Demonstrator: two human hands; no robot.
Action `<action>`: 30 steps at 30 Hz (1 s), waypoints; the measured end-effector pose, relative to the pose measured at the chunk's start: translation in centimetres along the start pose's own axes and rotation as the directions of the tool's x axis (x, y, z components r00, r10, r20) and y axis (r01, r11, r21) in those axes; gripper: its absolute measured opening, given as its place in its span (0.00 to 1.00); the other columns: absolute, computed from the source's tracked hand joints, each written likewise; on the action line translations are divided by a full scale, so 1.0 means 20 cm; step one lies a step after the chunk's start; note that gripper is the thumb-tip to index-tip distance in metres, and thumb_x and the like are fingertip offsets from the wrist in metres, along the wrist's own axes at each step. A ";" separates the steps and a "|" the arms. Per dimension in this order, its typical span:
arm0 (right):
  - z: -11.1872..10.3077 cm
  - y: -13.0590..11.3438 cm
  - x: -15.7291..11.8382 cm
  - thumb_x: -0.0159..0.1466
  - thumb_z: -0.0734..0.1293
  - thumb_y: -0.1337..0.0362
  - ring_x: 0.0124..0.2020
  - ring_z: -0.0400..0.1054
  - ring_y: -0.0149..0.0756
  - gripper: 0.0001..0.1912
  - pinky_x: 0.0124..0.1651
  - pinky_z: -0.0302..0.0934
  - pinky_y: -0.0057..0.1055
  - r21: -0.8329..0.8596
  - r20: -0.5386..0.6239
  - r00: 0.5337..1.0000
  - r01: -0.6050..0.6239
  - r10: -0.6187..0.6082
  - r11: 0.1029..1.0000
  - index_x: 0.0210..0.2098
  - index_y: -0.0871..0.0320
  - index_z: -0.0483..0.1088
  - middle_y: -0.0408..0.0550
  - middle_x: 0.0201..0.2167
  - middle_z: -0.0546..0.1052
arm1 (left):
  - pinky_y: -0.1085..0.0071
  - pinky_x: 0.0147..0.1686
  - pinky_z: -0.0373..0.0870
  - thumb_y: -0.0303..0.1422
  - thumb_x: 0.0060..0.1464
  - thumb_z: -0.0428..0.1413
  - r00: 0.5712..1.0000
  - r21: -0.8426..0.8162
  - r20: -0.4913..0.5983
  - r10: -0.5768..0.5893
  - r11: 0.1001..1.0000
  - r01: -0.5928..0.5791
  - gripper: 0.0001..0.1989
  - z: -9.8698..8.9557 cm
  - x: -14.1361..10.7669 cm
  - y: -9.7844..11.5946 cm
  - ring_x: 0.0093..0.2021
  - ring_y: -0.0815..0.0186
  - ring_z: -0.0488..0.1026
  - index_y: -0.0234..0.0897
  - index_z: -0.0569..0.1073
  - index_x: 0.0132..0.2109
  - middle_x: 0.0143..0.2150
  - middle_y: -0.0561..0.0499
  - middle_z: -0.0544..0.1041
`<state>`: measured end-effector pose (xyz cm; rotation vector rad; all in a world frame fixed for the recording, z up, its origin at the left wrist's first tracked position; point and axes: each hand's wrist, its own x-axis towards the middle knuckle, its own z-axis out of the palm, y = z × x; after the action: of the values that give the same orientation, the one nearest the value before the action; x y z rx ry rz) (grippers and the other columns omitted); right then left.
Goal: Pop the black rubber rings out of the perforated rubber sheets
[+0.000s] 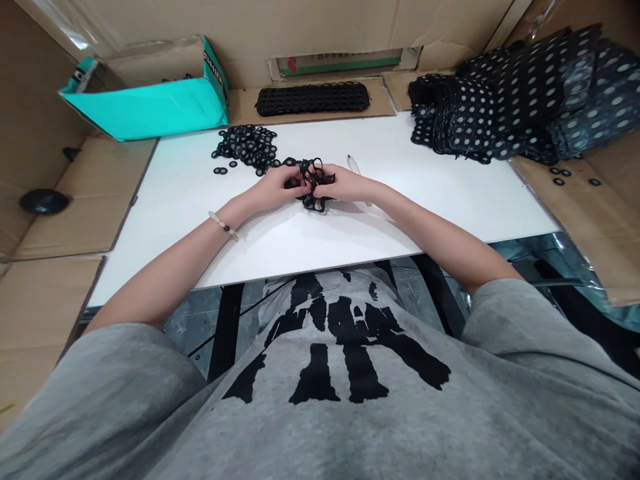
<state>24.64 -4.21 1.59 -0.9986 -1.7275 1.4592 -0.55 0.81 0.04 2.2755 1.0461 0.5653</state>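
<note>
Over the middle of the white tabletop, both my hands grip a bunched black perforated strip point(316, 202) with ring-shaped holes and thin loops. My left hand point(280, 186) pinches its left side, thumb and fingers closed. Its right side is held by my right hand point(340, 183), fingers curled around the back and thumb in front. The fingers partly hide the strip. Just left of and behind my left hand lies a loose pile of small black rings point(247, 143), a few scattered at its edge. A pale pen point(353, 164) lies behind my right wrist.
A turquoise box point(150, 110) stands at the back left. Behind the tabletop point(185, 173) lies a flat black perforated strip point(313, 99). Dotted black sheets point(500, 100) are stacked at the back right. Several rings point(559, 177) lie on the right cardboard; a black dome-shaped object point(44, 201) is at left.
</note>
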 end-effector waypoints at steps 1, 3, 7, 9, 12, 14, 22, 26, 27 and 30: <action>0.00 -0.01 -0.01 0.58 0.80 0.73 0.48 0.76 0.44 0.18 0.54 0.81 0.39 -0.005 -0.006 1.000 -0.016 0.016 1.000 0.43 0.52 0.75 0.46 0.41 0.79 | 0.59 0.56 0.76 0.39 0.65 0.72 1.000 -0.006 0.000 -0.002 1.000 0.002 0.10 0.00 0.00 0.00 0.48 0.53 0.81 0.40 0.82 0.41 0.41 0.49 0.83; 0.01 -0.02 -0.01 0.58 0.80 0.74 0.48 0.76 0.45 0.18 0.55 0.82 0.40 -0.018 -0.005 0.999 -0.037 0.037 0.999 0.43 0.52 0.75 0.47 0.42 0.78 | 0.58 0.57 0.76 0.39 0.65 0.72 1.000 -0.014 0.001 -0.003 1.000 0.003 0.09 0.00 0.00 0.00 0.49 0.53 0.81 0.40 0.83 0.42 0.40 0.49 0.83; 0.00 -0.02 -0.01 0.60 0.81 0.69 0.48 0.75 0.45 0.16 0.55 0.82 0.42 -0.073 0.014 1.000 -0.004 0.005 0.997 0.45 0.52 0.76 0.48 0.42 0.79 | 0.58 0.56 0.76 0.41 0.66 0.72 1.000 -0.003 0.006 0.010 1.000 -0.010 0.11 0.00 0.00 -0.01 0.48 0.53 0.80 0.40 0.83 0.43 0.41 0.48 0.83; -0.01 -0.01 0.00 0.61 0.81 0.66 0.48 0.75 0.45 0.16 0.56 0.82 0.43 -0.117 0.022 0.999 0.026 -0.024 0.993 0.46 0.52 0.76 0.47 0.42 0.79 | 0.58 0.56 0.76 0.42 0.66 0.71 1.000 -0.003 0.003 0.029 1.000 -0.029 0.11 0.00 0.00 -0.02 0.47 0.54 0.80 0.40 0.83 0.43 0.42 0.48 0.83; -0.02 0.00 0.01 0.61 0.80 0.64 0.48 0.75 0.46 0.17 0.59 0.81 0.46 -0.203 0.034 0.999 0.045 -0.039 0.978 0.47 0.52 0.75 0.47 0.42 0.79 | 0.58 0.55 0.77 0.43 0.67 0.71 0.998 -0.005 -0.006 0.062 0.998 -0.062 0.12 0.01 0.00 -0.03 0.47 0.54 0.80 0.41 0.83 0.44 0.42 0.48 0.85; -0.02 0.00 0.01 0.60 0.79 0.64 0.48 0.74 0.46 0.17 0.61 0.80 0.48 -0.246 0.042 0.998 0.051 -0.042 0.968 0.46 0.52 0.74 0.47 0.42 0.79 | 0.57 0.55 0.77 0.44 0.67 0.70 0.997 -0.003 -0.002 0.076 0.997 -0.076 0.11 0.01 0.00 -0.04 0.47 0.54 0.81 0.41 0.83 0.44 0.43 0.47 0.85; -0.02 0.02 0.02 0.61 0.77 0.63 0.49 0.73 0.47 0.15 0.61 0.78 0.47 -0.282 0.067 0.994 0.099 -0.084 0.954 0.45 0.52 0.72 0.47 0.41 0.77 | 0.54 0.58 0.81 0.46 0.68 0.70 0.997 -0.001 -0.002 0.071 0.997 -0.071 0.14 0.01 0.00 -0.02 0.49 0.52 0.83 0.40 0.85 0.47 0.44 0.47 0.87; -0.04 0.05 0.04 0.62 0.76 0.64 0.49 0.72 0.46 0.15 0.63 0.76 0.48 -0.329 0.081 0.991 0.125 -0.104 0.936 0.47 0.53 0.72 0.47 0.43 0.78 | 0.54 0.59 0.82 0.43 0.68 0.70 0.996 0.005 0.001 0.087 0.996 -0.087 0.12 0.01 0.00 -0.03 0.49 0.52 0.84 0.39 0.85 0.47 0.44 0.46 0.88; -0.04 0.05 0.04 0.62 0.75 0.64 0.49 0.72 0.45 0.16 0.64 0.76 0.48 -0.341 0.084 0.990 0.132 -0.109 0.931 0.48 0.53 0.72 0.47 0.43 0.78 | 0.54 0.59 0.82 0.43 0.68 0.70 0.996 0.008 0.000 0.091 0.996 -0.091 0.12 0.01 0.00 -0.03 0.49 0.52 0.84 0.39 0.85 0.47 0.45 0.45 0.88; -0.04 0.05 0.04 0.63 0.75 0.65 0.49 0.71 0.45 0.16 0.64 0.74 0.48 -0.374 0.084 0.990 0.138 -0.115 0.917 0.49 0.54 0.73 0.47 0.44 0.78 | 0.53 0.60 0.82 0.41 0.69 0.70 0.996 0.019 -0.007 0.092 0.996 -0.092 0.10 0.01 0.00 -0.05 0.50 0.51 0.84 0.39 0.86 0.48 0.45 0.45 0.87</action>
<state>25.12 -3.04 0.67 -1.0199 -2.1308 1.1040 -0.89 1.31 -0.75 2.3496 0.9574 0.6047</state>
